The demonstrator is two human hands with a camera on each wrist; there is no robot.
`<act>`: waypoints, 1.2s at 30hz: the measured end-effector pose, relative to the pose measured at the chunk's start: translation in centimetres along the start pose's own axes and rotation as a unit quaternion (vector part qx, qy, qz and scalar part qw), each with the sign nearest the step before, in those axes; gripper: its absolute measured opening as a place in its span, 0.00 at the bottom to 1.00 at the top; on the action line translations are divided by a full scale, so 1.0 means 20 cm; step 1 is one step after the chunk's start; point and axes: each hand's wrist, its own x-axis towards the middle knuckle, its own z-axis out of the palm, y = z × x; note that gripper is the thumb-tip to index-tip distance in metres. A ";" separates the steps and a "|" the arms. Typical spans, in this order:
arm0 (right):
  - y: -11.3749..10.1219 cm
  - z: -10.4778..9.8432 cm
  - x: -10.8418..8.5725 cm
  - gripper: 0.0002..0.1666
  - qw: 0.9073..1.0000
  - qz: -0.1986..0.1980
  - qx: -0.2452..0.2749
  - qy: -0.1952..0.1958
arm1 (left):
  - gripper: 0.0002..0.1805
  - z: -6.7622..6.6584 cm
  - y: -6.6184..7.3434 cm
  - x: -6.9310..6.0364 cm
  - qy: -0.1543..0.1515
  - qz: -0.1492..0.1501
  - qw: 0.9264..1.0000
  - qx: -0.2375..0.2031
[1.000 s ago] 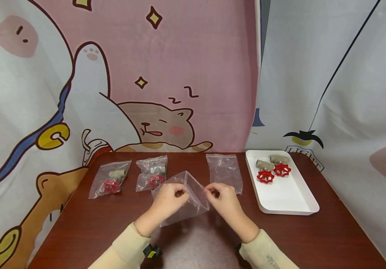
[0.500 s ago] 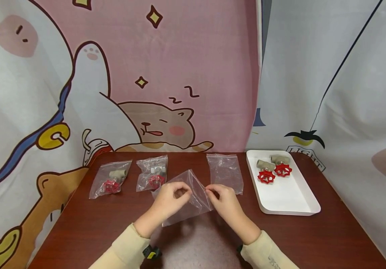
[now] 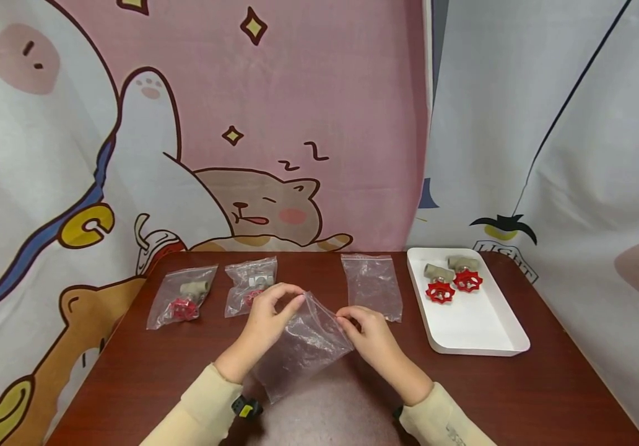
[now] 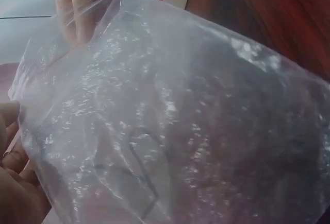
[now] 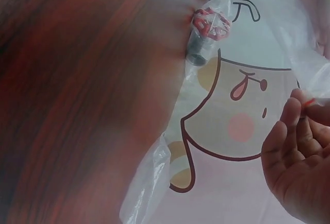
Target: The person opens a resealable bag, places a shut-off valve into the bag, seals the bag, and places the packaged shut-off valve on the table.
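Both of your hands hold one clear plastic bag. Your left hand pinches its upper edge with thumb and fingertips almost meeting, so there is only a narrow gap at the tips and a rounded hollow behind them. Your right hand grips the same bag farther along that edge, thumb pressed to forefinger, the other fingers loosely bent in towards the palm. The bag hangs between your hands, its lower part slanting back towards you below the left one; whether it touches the table you cannot tell from here.

Just beyond your left hand, and partly covered by it, lies a bagged valve; a second bagged valve sits farther out to that hand's left. Just beyond your right hand is a flat bag. To the right of that hand stands a white tray, with two red-wheeled valves at its far end.
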 end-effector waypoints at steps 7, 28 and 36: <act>-0.01 -0.01 0.02 0.11 1.000 0.008 -0.024 -0.006 | 0.04 0.00 0.01 0.01 0.011 -0.016 0.999 -0.030; -0.09 0.01 0.07 0.17 0.985 -0.147 0.079 -0.041 | 0.03 0.00 0.08 0.03 -0.019 0.141 0.990 -0.005; -0.11 -0.05 0.08 0.41 0.987 -0.130 -0.012 -0.091 | 0.03 -0.01 0.06 0.02 -0.016 0.184 0.982 0.031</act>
